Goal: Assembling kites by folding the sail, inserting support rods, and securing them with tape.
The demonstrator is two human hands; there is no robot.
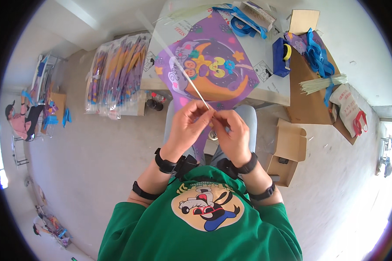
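Two bare hands meet just above the person's lap, over a green shirt (pixel 204 230) with a cartoon print on the chest and black bands on both wrists. The left hand (pixel 188 126) has its thumb and forefinger pinched shut on the near end of a thin pale rod (pixel 178 65), which slants away up and to the left across the table. The right hand (pixel 234 132) sits just beside it, fingers curled in tight with the tips pressed together near the rod's end; whether they actually grip the rod or something smaller cannot be told. Under both hands lies a purple kite (pixel 213 61) printed with a crescent moon and cartoon figures, its lower tip hanging off the near edge of the table (pixel 270 87) towards the knees. On the floor to the right stands an open cardboard box (pixel 287 152). Left of the table is a stack of packaged kites (pixel 115 74) in clear wrap. Farther out on the table rest a blue tape dispenser (pixel 281 56) and coils of blue ribbon (pixel 244 26). Beyond the table's right side, a bundle of pale sticks (pixel 322 82) lies across a larger carton.
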